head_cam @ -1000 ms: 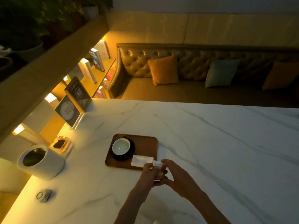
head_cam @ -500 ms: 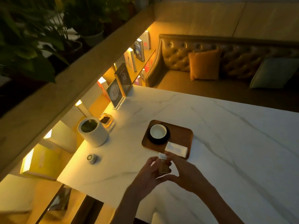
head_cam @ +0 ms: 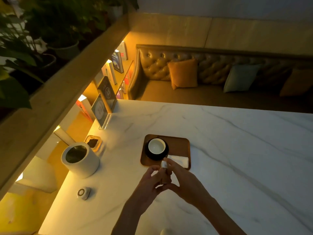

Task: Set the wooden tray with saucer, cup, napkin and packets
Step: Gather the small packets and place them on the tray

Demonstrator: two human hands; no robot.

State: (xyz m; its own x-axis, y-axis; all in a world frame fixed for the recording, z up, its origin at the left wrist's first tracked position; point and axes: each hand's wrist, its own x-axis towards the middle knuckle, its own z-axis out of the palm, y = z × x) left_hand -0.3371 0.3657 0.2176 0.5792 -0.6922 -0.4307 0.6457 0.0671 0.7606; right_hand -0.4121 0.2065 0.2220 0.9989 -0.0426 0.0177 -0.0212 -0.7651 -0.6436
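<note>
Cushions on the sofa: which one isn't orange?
The pale blue-grey cushion, second from the left. The cushion on its left is orange, and the one at the far right looks dark orange in the shadow.

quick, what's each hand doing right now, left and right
Left hand: closed on the packets, fingertip grip.
Right hand: closed on the same packets, just short of the wooden tray.

We see a marble table (head_cam: 237,150) with a wooden tray (head_cam: 179,146) on it. On the tray's left sits a white cup (head_cam: 156,146) on a dark saucer (head_cam: 149,154); a white napkin (head_cam: 180,161) lies at its near right corner. Just in front of the tray, our left hand (head_cam: 149,182) and right hand (head_cam: 184,180) together pinch an upright packet (head_cam: 164,172). A white pot (head_cam: 80,159) stands well to the left.
</note>
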